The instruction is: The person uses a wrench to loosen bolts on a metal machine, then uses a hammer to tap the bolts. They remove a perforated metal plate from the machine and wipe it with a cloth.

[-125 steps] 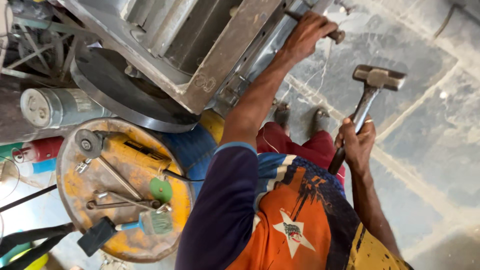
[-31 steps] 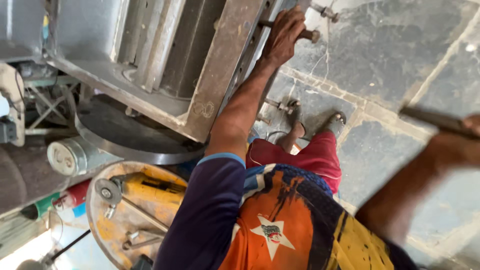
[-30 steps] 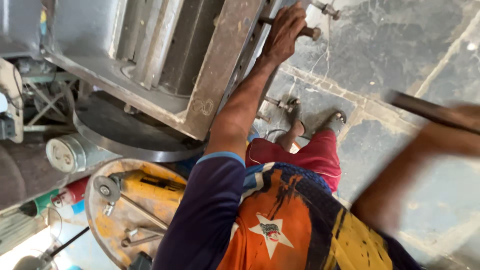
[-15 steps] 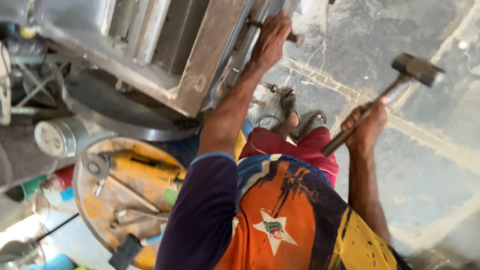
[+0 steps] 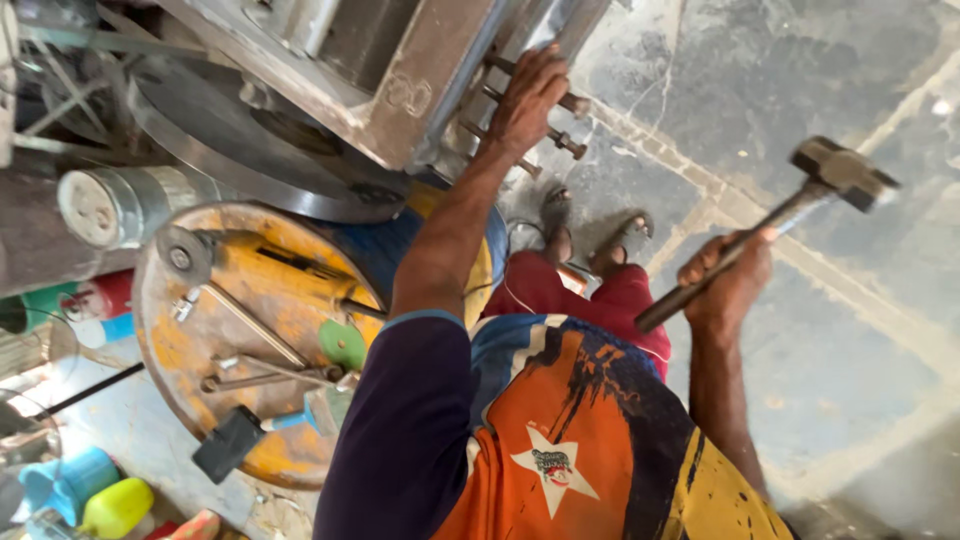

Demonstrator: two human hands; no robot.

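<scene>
The hammer (image 5: 800, 205) is in the right hand (image 5: 728, 280), which is clenched around the lower handle. Its long axis goes diagonally, with the head up and to the right, over the stone floor (image 5: 840, 360). The left hand (image 5: 528, 95) grips a steel rod (image 5: 572, 102) at the edge of the metal frame (image 5: 420, 90). The yellow drum top (image 5: 280, 300) carries wrenches (image 5: 265, 375). Around the hammer the room is open.
</scene>
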